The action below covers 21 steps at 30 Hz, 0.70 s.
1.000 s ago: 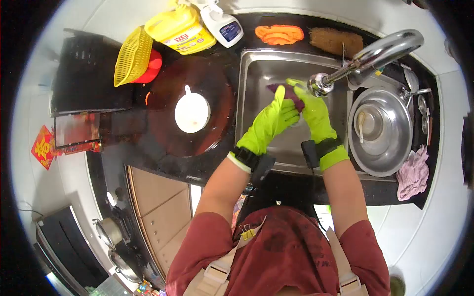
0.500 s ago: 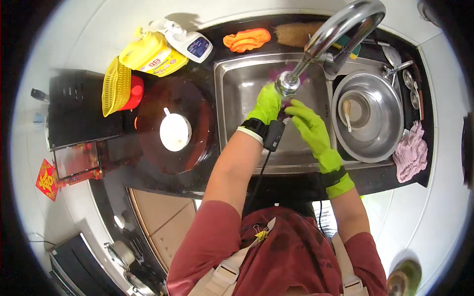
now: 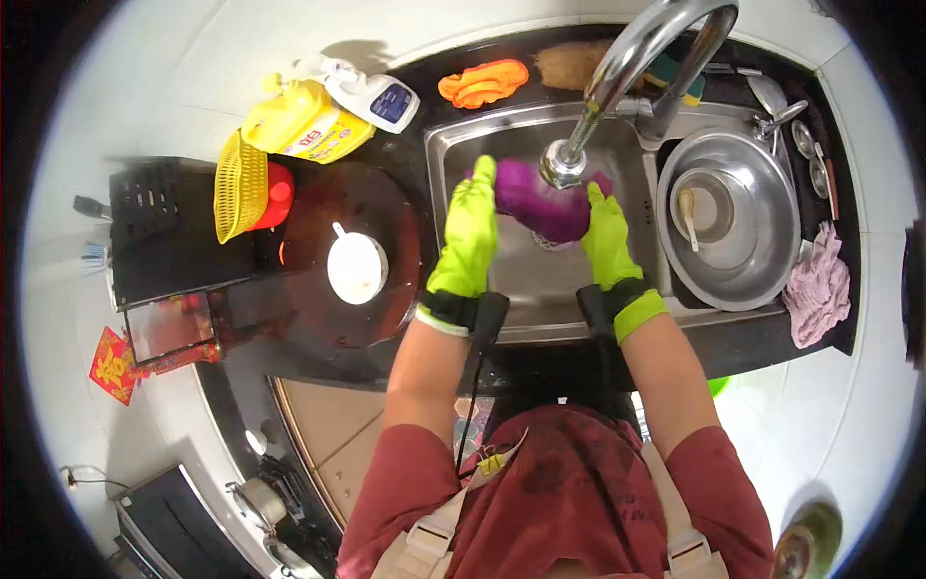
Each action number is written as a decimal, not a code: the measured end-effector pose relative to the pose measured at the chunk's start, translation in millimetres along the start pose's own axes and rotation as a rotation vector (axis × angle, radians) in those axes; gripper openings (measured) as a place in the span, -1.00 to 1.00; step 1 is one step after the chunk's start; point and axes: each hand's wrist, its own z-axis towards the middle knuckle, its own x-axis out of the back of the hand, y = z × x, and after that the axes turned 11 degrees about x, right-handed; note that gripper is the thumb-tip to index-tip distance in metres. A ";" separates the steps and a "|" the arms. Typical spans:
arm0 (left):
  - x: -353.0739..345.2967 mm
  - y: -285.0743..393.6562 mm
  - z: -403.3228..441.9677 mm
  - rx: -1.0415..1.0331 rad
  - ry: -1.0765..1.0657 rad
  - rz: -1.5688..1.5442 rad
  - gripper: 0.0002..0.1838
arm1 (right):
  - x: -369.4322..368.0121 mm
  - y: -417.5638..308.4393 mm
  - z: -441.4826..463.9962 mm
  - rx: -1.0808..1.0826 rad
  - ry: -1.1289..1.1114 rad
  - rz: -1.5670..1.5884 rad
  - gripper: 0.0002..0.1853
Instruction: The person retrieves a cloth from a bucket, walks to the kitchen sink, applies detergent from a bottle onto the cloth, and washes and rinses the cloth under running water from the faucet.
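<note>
2 gloved hands (image 3: 471,220) (image 3: 606,236) hold purple cloth (image 3: 548,210) (long axis sideways).

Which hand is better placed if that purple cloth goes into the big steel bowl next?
Probably the right hand: it is at the end of the purple cloth nearer the steel bowl. The left hand is at the farther end.

place: kitchen | centre: sink (image 3: 540,289) under tall faucet (image 3: 617,68) | right: steel basin (image 3: 738,285) with spoon (image 3: 690,217) | far left: detergent jug (image 3: 294,121) | near left: cooking pot (image 3: 260,502) | wall: white tiles (image 3: 878,164)
</note>
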 end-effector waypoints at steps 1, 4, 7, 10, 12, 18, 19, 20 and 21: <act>13.1 -3.0 -0.2 -0.031 -0.115 -0.259 -0.68 | 0.7 0.0 -1.0 -0.002 0.001 0.001 -0.54; 10.8 6.0 -1.1 0.169 -0.119 -0.509 -0.67 | -2.9 0.8 -3.5 -0.133 0.004 0.445 -0.50; -2.7 -10.5 10.0 0.257 -0.204 -0.489 -0.73 | -15.5 7.2 -11.3 0.032 0.069 0.237 -0.53; -20.7 -17.0 16.4 0.309 -0.181 -0.152 -0.69 | -13.2 0.0 -11.5 0.206 0.015 0.097 -0.54; -14.9 -40.2 37.7 0.237 -0.194 0.071 -0.74 | -5.2 -34.4 -23.2 0.023 -0.098 0.392 -0.54; -35.9 -8.2 -10.9 -0.488 -0.136 1.306 -0.72 | -21.8 -82.9 -30.1 -0.148 -0.307 0.816 -0.48; -32.6 -16.1 -14.5 -0.493 -0.139 1.314 -0.72 | -27.3 -84.0 -22.8 -0.307 -0.300 0.999 -0.47; -27.5 -29.1 -13.7 -0.606 -0.134 1.121 -0.74 | -34.2 -53.7 -14.9 -0.213 -0.263 0.848 -0.46; -24.2 -37.6 -17.6 -0.710 -0.129 0.922 -0.76 | -33.3 -70.1 -19.1 -0.210 -0.258 0.854 -0.46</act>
